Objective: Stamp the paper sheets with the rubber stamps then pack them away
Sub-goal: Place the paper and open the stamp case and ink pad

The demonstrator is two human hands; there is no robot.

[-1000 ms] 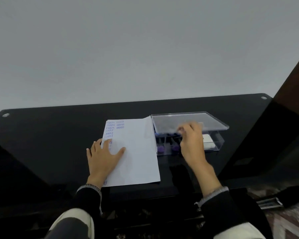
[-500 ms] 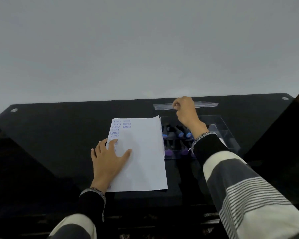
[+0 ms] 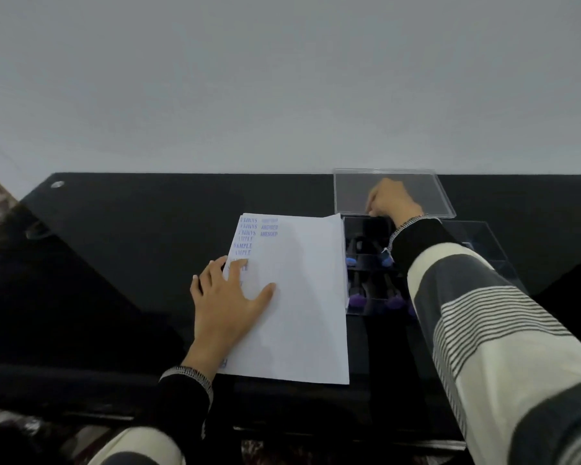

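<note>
Head view: paper sheets (image 3: 299,297) at centre, stamped "SAMPLE" and "AMENDED" in purple, under the flat, spread left hand (image 3: 228,297). Right hand (image 3: 391,201), fingers pinching the clear lid (image 3: 426,187), upper right, above the stamp case (image 3: 483,243) on the black counter (image 3: 131,246).

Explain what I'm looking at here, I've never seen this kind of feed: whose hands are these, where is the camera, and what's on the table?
There is no machine: a person works bare-handed, and the single picture comes from a wide-angle camera on their head, looking forward and down. The left hand lies flat on a stack of paper sheets, which carry blue stamped words near the top left corner. To the right of it stands a clear plastic box holding rubber stamps with purple and blue ends. The right hand reaches to the clear lid lying behind the box; its grip is hidden. Everything rests on a glossy black table.
</note>
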